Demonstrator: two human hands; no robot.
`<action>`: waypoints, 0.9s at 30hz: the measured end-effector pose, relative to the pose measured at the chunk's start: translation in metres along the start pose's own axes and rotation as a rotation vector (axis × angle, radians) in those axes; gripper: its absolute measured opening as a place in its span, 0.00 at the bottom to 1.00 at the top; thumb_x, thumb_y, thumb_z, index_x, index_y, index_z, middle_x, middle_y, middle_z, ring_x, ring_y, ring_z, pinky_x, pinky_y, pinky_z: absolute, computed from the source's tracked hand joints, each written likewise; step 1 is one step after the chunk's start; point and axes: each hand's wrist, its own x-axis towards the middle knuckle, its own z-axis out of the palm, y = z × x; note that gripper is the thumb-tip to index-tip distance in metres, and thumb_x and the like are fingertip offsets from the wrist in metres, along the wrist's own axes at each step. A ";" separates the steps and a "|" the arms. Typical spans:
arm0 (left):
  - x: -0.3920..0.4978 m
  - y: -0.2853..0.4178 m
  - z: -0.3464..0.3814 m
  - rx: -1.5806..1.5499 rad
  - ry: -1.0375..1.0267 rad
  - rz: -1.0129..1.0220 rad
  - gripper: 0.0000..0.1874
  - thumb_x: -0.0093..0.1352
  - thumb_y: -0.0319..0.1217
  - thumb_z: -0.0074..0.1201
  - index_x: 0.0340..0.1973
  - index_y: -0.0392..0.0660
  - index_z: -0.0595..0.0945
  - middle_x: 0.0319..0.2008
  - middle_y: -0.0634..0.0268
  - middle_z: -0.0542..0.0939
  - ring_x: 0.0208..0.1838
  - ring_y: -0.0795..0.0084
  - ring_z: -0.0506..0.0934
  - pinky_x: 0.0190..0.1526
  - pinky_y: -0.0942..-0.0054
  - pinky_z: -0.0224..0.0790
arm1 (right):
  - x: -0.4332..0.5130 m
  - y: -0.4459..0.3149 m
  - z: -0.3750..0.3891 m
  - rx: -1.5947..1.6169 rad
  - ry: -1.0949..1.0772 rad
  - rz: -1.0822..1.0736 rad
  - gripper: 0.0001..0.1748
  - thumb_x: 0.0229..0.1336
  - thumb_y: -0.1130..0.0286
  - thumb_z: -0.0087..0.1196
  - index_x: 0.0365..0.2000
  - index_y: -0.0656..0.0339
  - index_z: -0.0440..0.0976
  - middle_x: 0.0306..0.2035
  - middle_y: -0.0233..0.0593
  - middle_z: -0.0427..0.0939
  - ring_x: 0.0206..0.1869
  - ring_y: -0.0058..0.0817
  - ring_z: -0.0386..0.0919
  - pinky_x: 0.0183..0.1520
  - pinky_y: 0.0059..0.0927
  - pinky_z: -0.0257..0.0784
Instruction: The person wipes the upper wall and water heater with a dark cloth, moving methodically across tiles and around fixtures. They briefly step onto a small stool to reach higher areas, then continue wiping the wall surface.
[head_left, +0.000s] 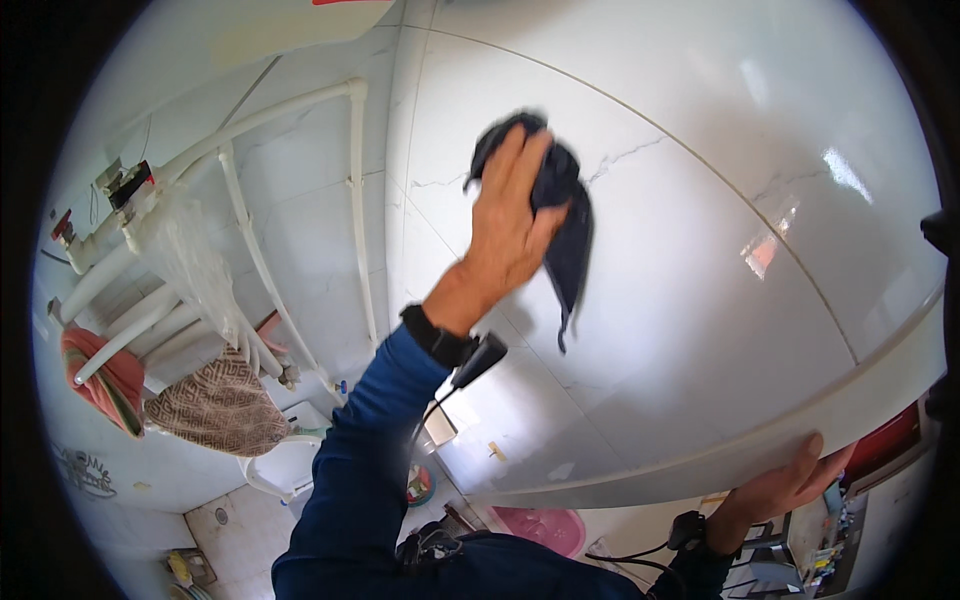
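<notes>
A crumpled dark cloth (566, 225) lies against the glossy white wall tiles (660, 285), pressed there by my left hand (510, 217). Its fingers are spread over the cloth, and one end of it hangs down in a point. At the lower right, my right hand (787, 480) rests at the pale edge (750, 427) of the tiled wall, thumb on the near face and the other fingers partly hidden. Nothing shows held in it. Both wrists wear black straps with small devices and cables.
White pipes (292, 97) run along the left wall, bearing a clear plastic bag (191, 255), a pink cloth (109, 375) and a patterned brown cloth (225, 405). Below are a white washbasin (281, 465), a pink basin (544, 529) and a floor drain (221, 516).
</notes>
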 end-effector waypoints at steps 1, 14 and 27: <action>0.010 -0.002 0.002 0.045 0.003 -0.027 0.34 0.66 0.29 0.61 0.67 0.37 0.70 0.68 0.33 0.66 0.67 0.30 0.66 0.72 0.51 0.58 | 0.000 -0.001 0.001 0.009 -0.004 -0.001 0.52 0.60 0.36 0.51 0.74 0.57 0.54 0.57 0.47 0.72 0.57 0.43 0.73 0.47 0.54 0.78; 0.011 0.000 -0.006 0.026 -0.022 0.062 0.34 0.67 0.32 0.63 0.68 0.38 0.71 0.67 0.34 0.67 0.66 0.33 0.68 0.68 0.52 0.63 | 0.001 -0.002 0.002 0.045 -0.021 -0.018 0.51 0.59 0.37 0.55 0.71 0.61 0.57 0.57 0.48 0.72 0.55 0.43 0.74 0.50 0.54 0.77; 0.095 -0.037 0.017 0.096 0.081 0.318 0.35 0.71 0.34 0.56 0.70 0.30 0.64 0.69 0.30 0.63 0.71 0.28 0.61 0.73 0.45 0.51 | -0.001 -0.001 -0.002 0.011 -0.034 -0.033 0.45 0.66 0.43 0.52 0.72 0.60 0.55 0.59 0.50 0.74 0.57 0.46 0.74 0.48 0.53 0.79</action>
